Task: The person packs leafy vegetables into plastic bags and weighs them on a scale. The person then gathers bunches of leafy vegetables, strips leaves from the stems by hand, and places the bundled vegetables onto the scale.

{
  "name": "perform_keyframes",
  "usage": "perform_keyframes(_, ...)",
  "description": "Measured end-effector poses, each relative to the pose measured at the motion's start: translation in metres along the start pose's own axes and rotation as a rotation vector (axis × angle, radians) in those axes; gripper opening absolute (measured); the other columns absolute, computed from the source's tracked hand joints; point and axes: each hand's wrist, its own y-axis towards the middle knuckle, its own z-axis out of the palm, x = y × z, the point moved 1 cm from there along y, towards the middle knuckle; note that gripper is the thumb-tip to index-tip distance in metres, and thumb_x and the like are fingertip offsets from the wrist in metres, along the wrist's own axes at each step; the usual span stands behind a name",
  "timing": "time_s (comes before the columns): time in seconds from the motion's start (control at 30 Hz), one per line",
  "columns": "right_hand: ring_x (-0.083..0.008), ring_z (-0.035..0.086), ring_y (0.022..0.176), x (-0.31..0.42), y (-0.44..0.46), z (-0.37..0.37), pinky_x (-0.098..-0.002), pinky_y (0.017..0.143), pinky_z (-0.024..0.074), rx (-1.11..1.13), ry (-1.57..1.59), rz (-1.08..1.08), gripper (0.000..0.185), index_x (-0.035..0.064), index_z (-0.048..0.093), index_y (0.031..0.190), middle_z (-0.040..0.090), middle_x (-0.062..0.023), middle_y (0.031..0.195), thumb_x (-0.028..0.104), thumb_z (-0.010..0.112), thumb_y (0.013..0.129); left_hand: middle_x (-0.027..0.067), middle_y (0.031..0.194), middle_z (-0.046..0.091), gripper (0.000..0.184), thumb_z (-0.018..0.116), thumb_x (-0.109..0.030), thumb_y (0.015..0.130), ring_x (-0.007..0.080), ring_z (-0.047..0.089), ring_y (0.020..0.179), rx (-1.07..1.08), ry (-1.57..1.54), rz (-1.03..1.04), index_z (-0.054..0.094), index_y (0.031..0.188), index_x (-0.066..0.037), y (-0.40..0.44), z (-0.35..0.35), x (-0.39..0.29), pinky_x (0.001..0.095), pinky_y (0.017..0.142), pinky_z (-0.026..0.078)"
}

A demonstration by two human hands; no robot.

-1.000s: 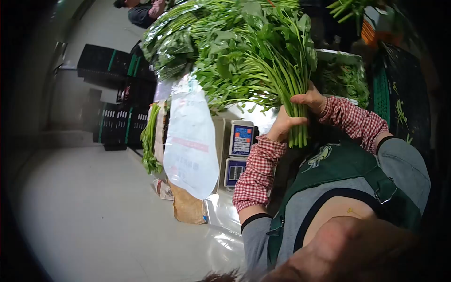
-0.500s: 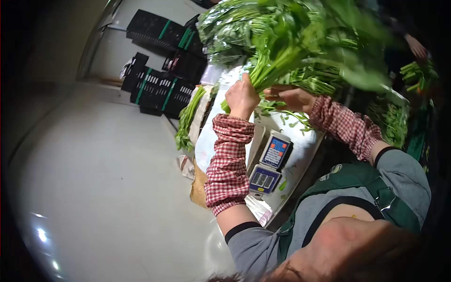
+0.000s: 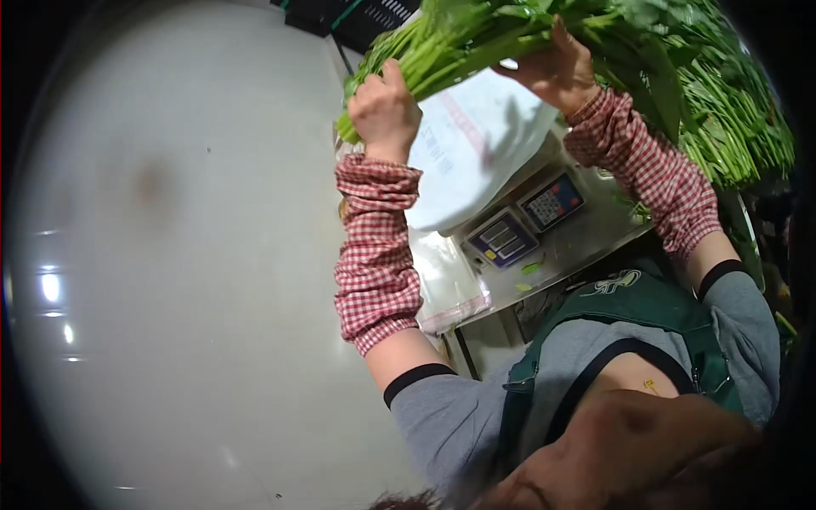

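Observation:
My left hand (image 3: 387, 115) is closed round the stalk ends of a bunch of leafy greens (image 3: 450, 55), its long stems pointing away to the upper right. At the bunch's near side is my right hand (image 3: 557, 72), thumb and fingers apart, touching the leafy part; some of its fingertips are hidden by leaves. Under the bunch lies a white plastic sheet or bag (image 3: 476, 149) with faint print, covering part of the weighing scale. The scale's display (image 3: 501, 239) and keypad (image 3: 552, 202) show at its near side.
A big heap of greens (image 3: 731, 127) lies to the right, beyond my right forearm. Black crates (image 3: 361, 25) stand at the top. The metal worktop (image 3: 586, 246) carries leaf scraps (image 3: 532, 269) near its front edge. Pale floor (image 3: 187, 255) spreads on the left.
The bunch has swung down and left, now lying across above the white sheet. My right hand has moved from near the stems to the leafy part. The view has shifted too.

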Motion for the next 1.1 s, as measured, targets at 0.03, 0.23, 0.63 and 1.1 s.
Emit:
perform_keyframes(0.03, -0.0229, 0.042, 0.109, -0.006, 0.009, 0.004, -0.0421, 0.091, 0.0309, 0.024, -0.028, 0.004, 0.043, 0.0064, 0.047, 0.115, 0.049, -0.011, 0.114, 0.026, 0.058, 0.078, 0.0077, 0.059, 0.048, 0.021, 0.048, -0.006, 0.066, 0.0229, 0.05, 0.052, 0.011, -0.002, -0.027, 0.052, 0.086, -0.008, -0.004, 0.008, 0.009, 0.0343, 0.046, 0.036)
perform_keyframes(0.23, -0.0273, 0.035, 0.117, -0.057, 0.033, -0.057, -0.0474, 0.099, 0.0206, -0.159, 0.03, 0.13, 0.048, 0.0079, 0.044, 0.118, 0.043, -0.0116, 0.122, 0.032, 0.057, 0.078, 0.0075, 0.06, 0.049, 0.022, 0.049, -0.008, 0.066, 0.0222, 0.05, 0.053, 0.059, 0.024, -0.121, 0.052, 0.087, -0.008, -0.068, 0.063, 0.04, 0.034, 0.047, 0.036)
perform_keyframes(0.63, -0.0256, 0.04, 0.111, -0.103, -0.009, -0.126, -0.0481, 0.095, 0.0264, -0.619, -0.092, 0.399, 0.036, 0.0095, 0.049, 0.11, 0.048, -0.0121, 0.113, 0.026, 0.058, 0.079, 0.0084, 0.065, 0.05, 0.026, 0.056, -0.004, 0.06, 0.0251, 0.052, 0.06, 0.277, -0.253, -0.263, 0.049, 0.084, -0.009, -0.167, 0.14, 0.03, 0.0379, 0.052, 0.039)
perform_keyframes(1.1, -0.0227, 0.057, 0.087, -0.103, 0.019, 0.022, -0.0339, 0.081, 0.0446, 0.119, -1.46, 1.108, 0.041, 0.0016, 0.05, 0.108, 0.057, -0.0109, 0.097, 0.017, 0.064, 0.073, 0.0079, 0.068, 0.053, 0.026, 0.06, -0.006, 0.058, 0.0244, 0.055, 0.063, 0.457, -0.299, -0.236, 0.047, 0.081, -0.009, -0.191, 0.155, 0.025, 0.0367, 0.055, 0.04)
